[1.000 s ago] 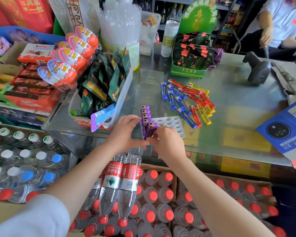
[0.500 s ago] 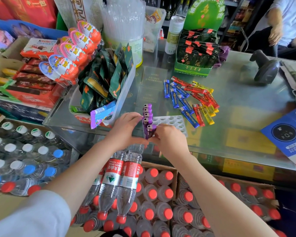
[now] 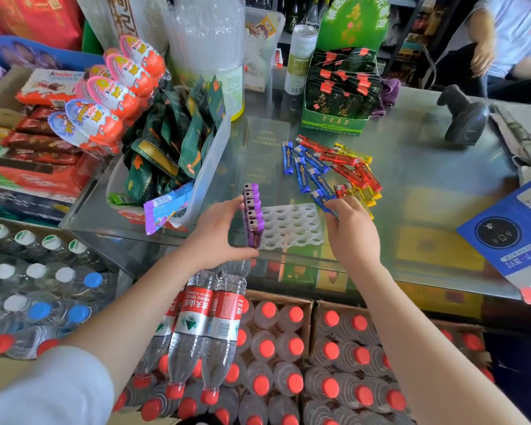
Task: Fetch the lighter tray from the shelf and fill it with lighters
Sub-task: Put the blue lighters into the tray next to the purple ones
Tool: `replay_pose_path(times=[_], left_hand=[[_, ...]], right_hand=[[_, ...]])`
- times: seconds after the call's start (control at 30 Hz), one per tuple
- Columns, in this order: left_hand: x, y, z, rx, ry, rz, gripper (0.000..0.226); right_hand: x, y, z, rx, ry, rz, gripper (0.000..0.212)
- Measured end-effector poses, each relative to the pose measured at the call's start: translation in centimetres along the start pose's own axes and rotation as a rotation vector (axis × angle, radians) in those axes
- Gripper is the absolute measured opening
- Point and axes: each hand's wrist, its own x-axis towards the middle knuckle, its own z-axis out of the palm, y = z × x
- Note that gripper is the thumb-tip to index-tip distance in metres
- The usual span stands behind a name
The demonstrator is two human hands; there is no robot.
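A white lighter tray [image 3: 292,227] with round holes lies on the glass counter near its front edge. A row of purple lighters [image 3: 253,214] stands upright along the tray's left side. My left hand [image 3: 218,236] rests against that row, thumb at the tray's front left corner. My right hand [image 3: 351,230] is at the tray's right, fingers pinching a blue lighter [image 3: 321,200]. Behind it lie loose blue lighters [image 3: 304,167], red lighters [image 3: 350,170] and yellow lighters [image 3: 364,194] in a pile.
A clear bin of snack packets [image 3: 178,142] stands left of the tray. A green display box [image 3: 337,96] and a barcode scanner [image 3: 463,118] sit farther back. A blue payment sign [image 3: 512,234] lies at right. Water bottles [image 3: 258,348] fill boxes below the counter. A person sits at far right.
My right hand left the purple lighters at the tray's left and moved right to the loose pile, taking a blue lighter. My left hand stayed by the purple row.
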Motion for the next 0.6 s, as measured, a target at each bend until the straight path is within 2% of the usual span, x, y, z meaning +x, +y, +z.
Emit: replay_pose_path(times=[0.13,0.33,0.4,0.5,0.6], left_hand=[[-0.2,1.1,-0.2,-0.039,-0.019,0.001,0.081],[0.5,1.2,-0.3,-0.035,-0.057,0.029,0.068],[0.9,0.6,0.0,-0.05,-0.064,0.021,0.072],[1.1,0.5,0.2,-0.059,-0.069,0.01,0.082],[1.2,0.7,0.2,-0.057,-0.064,0.031,0.084]], right_hand=[[1.3,0.7,0.5,-0.139,-0.074,0.059,0.023],[3.1,0.5,0.3,-0.131,-0.18,0.092,0.014],[3.6,0.8,-0.5,-0.028,-0.146,0.087,0.012],[3.6,0.1,-1.7,0.262,-0.073,0.078,0.014],[2.8,-2.1,-1.5,0.557,-0.122,0.045,0.014]])
